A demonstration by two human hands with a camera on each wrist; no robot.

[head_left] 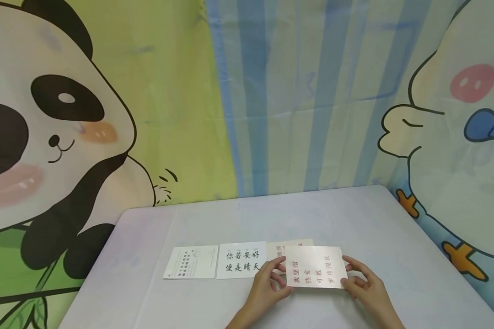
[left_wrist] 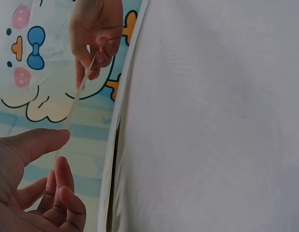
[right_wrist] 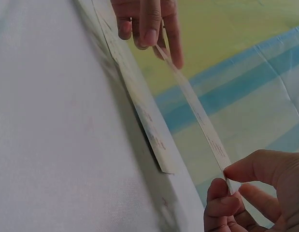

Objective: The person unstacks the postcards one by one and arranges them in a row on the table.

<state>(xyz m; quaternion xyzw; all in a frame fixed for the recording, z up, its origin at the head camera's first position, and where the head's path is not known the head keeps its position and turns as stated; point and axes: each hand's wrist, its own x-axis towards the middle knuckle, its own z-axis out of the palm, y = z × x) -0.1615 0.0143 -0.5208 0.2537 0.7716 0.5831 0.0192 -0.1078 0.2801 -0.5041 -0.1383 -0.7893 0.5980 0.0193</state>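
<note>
A cream card (head_left: 314,267) with red handwritten-style Chinese characters is held up above the table, its face toward the head camera. The left hand (head_left: 269,283) pinches its left edge between thumb and fingers. At the opposite edge, the right hand (head_left: 366,283) pinches it too. Both wrist views show the card nearly edge-on, as a thin strip (right_wrist: 202,116). Behind it lies another cream card (head_left: 290,243) with reddish writing, partly hidden. Left of that are a white card (head_left: 247,249) with large black characters and a white card (head_left: 203,262) with smaller print and a faint drawing.
The three lying cards form a row on a white-covered table (head_left: 206,306). Behind the table hangs a cloth backdrop (head_left: 169,114) with a panda at left, stripes in the middle and a white bird-like figure at right.
</note>
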